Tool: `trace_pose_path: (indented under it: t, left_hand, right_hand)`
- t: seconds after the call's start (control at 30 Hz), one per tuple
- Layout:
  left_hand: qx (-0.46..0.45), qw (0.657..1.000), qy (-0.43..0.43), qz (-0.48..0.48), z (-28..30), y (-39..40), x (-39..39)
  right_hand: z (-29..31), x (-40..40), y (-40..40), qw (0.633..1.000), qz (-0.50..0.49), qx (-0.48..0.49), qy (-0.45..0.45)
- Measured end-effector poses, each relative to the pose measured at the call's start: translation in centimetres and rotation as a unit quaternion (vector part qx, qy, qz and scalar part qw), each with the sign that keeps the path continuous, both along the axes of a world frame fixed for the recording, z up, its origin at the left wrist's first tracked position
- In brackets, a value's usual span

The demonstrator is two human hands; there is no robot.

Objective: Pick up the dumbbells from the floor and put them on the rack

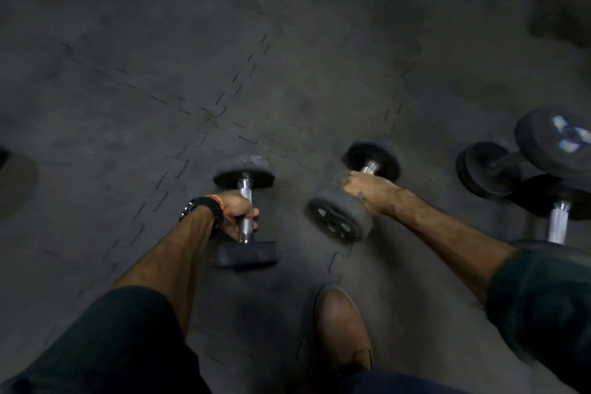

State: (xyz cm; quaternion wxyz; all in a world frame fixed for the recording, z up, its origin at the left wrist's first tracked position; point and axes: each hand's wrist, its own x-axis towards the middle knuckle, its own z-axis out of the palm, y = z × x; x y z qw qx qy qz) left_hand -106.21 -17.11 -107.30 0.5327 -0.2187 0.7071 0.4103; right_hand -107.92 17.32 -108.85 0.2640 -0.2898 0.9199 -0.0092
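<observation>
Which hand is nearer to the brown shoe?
Right, though only slightly. The right hand grips a dumbbell above the brown shoe; the left hand is up-left of it.

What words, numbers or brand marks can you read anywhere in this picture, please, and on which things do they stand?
None can be read.
Pale markings on the end cap of the large black dumbbell at far right: too blurred to read.
Markings on the end face of the black dumbbell in the right hand: blurred, unreadable.
</observation>
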Motion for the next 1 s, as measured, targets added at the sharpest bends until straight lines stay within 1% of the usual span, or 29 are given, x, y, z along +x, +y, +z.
trace_pose_path:
  t: [0.03,0.07,0.1,0.13,0.17,0.2,0.23,0.27,0.3,0.33,0.37,0.4,0.43,0.47,0.53,0.63,0.67,0.7,0.8,0.83,0.93,1.0]
  left_hand:
    - [-0.004,1.000,0.005,-0.009,-0.1,0.3,0.1]
    - [-0.003,1.000,0.015,-0.005,0.0,0.6,0.3]
    - [0.006,1.000,0.022,0.014,0.3,0.9,0.6]
    - [0.016,0.999,0.027,0.039,0.6,1.4,0.7]
    - [0.022,0.997,0.033,0.059,1.0,1.9,0.7]
    - [0.025,0.996,0.038,0.073,1.4,2.4,1.0]
    - [0.026,0.995,0.043,0.085,1.7,3.0,1.2]
    - [0.029,0.994,0.046,0.092,1.7,3.5,1.4]
    - [0.037,0.993,0.046,0.104,1.8,4.1,1.6]
    - [0.046,0.991,0.044,0.116,1.6,4.7,1.7]
    - [0.057,0.989,0.045,0.127,1.3,5.1,1.6]
    - [0.063,0.988,0.046,0.137,1.1,5.5,1.7]
    - [0.068,0.986,0.048,0.147,0.8,5.9,1.8]
    - [0.069,0.984,0.052,0.157,0.5,6.2,2.0]
    - [0.076,0.978,0.064,0.183,-0.2,7.0,2.2]
    - [0.078,0.971,0.097,0.202,-1.5,8.6,3.1]
    - [0.079,0.967,0.097,0.221,-1.7,8.7,3.7]
    - [0.082,0.963,0.092,0.241,-1.7,8.7,4.4]
    - [0.083,0.958,0.100,0.256,0.9,8.2,6.7]
    - [0.088,0.954,0.110,0.264,2.5,7.9,7.3]
    - [0.097,0.941,0.133,0.294,9.0,7.2,9.2]
    - [0.104,0.931,0.141,0.320,13.7,6.4,10.9]
  right_hand:
    - [0.7,1.4,-0.4,0.995,0.069,-0.034,0.063]
    - [1.6,2.7,-0.6,0.988,0.096,-0.080,0.093]
    - [2.5,3.9,-0.7,0.983,0.083,-0.118,0.113]
    - [2.6,4.6,-0.2,0.978,0.025,-0.156,0.133]
    - [3.4,5.9,-0.3,0.966,-0.071,-0.194,0.157]
    - [2.9,7.6,-0.2,0.934,-0.197,-0.237,0.181]
    - [2.3,9.1,-0.4,0.881,-0.341,-0.265,0.196]
    - [1.8,10.1,-1.1,0.818,-0.485,-0.259,0.173]
    - [1.4,10.3,-2.2,0.748,-0.605,-0.256,0.094]
    - [1.2,10.0,-3.4,0.664,-0.691,-0.286,-0.018]
    - [1.2,9.2,-4.4,0.561,-0.731,-0.363,-0.139]
    - [0.9,8.3,-4.9,0.456,-0.742,-0.440,-0.218]
    - [0.9,7.7,-5.2,0.386,-0.747,-0.481,-0.248]
    - [0.9,7.2,-5.5,0.362,-0.749,-0.491,-0.259]
    - [0.8,6.5,-5.7,0.346,-0.752,-0.496,-0.263]
    - [0.2,6.6,-5.7,0.351,-0.745,-0.503,-0.260]
    - [-0.1,7.1,-5.5,0.342,-0.752,-0.495,-0.269]
    - [-0.1,8.1,-5.4,0.348,-0.757,-0.480,-0.277]
    - [2.1,11.3,-4.4,0.391,-0.755,-0.445,-0.280]
    - [3.6,12.2,-4.2,0.417,-0.756,-0.426,-0.272]
    - [10.9,14.0,-4.5,0.504,-0.749,-0.366,-0.225]
    - [16.5,14.8,-4.6,0.550,-0.732,-0.339,-0.215]
